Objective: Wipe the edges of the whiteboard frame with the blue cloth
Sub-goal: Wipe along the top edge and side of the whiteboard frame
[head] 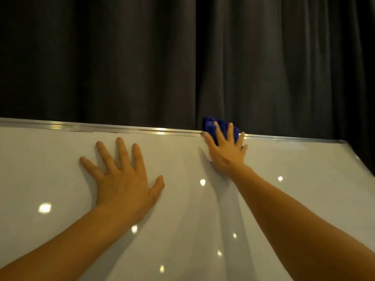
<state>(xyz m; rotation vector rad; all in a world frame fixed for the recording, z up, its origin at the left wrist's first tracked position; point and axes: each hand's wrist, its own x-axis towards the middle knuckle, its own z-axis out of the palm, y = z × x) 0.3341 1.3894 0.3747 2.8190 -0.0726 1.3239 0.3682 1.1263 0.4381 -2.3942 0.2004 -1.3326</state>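
Pressing blue cloth [211,124] onto frame [121,128] with straight fingers [230,131], right hand [227,154] outstretched; left hand [124,177] splayed flat on whiteboard [50,175].

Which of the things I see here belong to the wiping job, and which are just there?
Part of the job: blue cloth; whiteboard frame, top edge; right hand, pressing the cloth on that edge; left hand, flat on the whiteboard surface.
Just there: dark curtain behind the board.

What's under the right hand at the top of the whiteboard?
A bunched blue cloth, pressed by the right hand against the metal top frame edge. The stretch of frame beneath cloth and fingers is hidden.
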